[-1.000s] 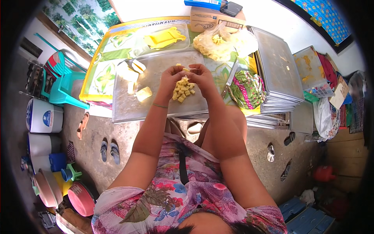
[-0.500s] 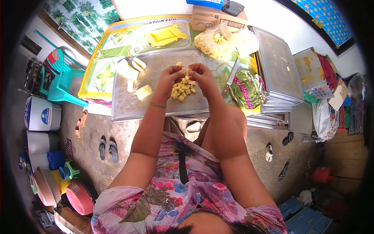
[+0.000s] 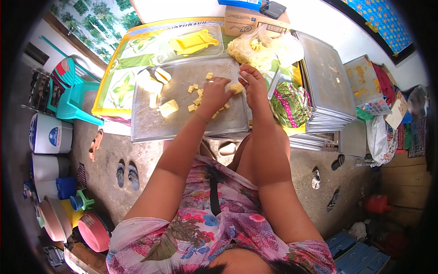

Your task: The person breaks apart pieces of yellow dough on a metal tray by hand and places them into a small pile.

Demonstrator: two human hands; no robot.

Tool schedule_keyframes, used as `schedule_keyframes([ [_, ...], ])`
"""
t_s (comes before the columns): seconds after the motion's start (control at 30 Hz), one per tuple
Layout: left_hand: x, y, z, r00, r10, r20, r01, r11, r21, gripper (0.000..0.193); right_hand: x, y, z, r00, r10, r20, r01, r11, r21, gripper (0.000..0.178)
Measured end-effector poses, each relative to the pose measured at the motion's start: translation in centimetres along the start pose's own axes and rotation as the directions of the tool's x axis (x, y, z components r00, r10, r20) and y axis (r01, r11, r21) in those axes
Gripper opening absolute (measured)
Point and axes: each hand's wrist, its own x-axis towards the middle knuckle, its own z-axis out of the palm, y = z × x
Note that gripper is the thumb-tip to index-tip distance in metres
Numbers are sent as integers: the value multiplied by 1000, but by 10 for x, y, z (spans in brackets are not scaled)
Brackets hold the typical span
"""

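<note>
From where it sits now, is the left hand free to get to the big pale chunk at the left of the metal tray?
Probably yes. The left hand rests among small yellow cubes, and only bare metal tray lies between it and the big pale chunk. The right hand is off to the other side.

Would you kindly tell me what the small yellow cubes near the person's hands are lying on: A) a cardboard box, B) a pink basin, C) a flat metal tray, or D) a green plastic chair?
C: the small yellow cubes lie scattered on the flat metal tray, with the left hand resting among them.
</note>
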Motion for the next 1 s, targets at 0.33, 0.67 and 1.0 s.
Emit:
schedule_keyframes([
  [0.33, 2, 15, 9, 993, 20, 117, -44, 977, 209, 39, 3, -8, -9, 998, -16, -55, 9, 992, -127, 24],
  [0.67, -30, 27, -43, 976, 0, -217, -68, 949, -308, 40, -16, -20, 6, 853, 271, 446, -178, 955, -239, 55],
  [1.0, -50, 16, -61, 966, -248, 73, 185, 465, -866, 32, -28, -11, 24, 837, 182, 515, -175, 983, -63, 48],
])
